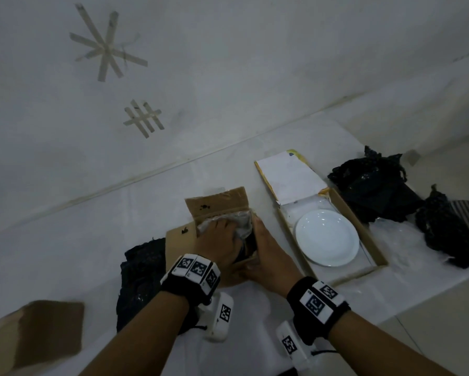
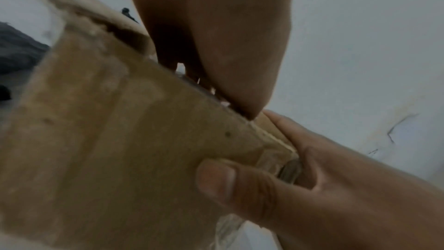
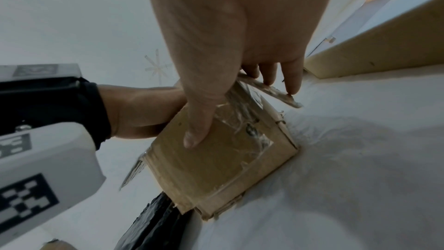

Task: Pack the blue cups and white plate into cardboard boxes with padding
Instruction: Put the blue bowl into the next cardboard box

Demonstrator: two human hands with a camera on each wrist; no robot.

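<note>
My left hand goes into the small box, fingers flat on the clear padding to push it down. My right hand grips the box corner w/ thumb so it doesn't slide. Cups: can't see them. The white plate lies in the long box beside.

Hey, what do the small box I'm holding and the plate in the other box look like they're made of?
Small box: plain brown cardboard, matte, with glossy clear tape along its edges and torn, frayed corners.
Plate: glossy white, with bright highlights; probably glazed ceramic, though hard plastic can't be ruled out.
</note>
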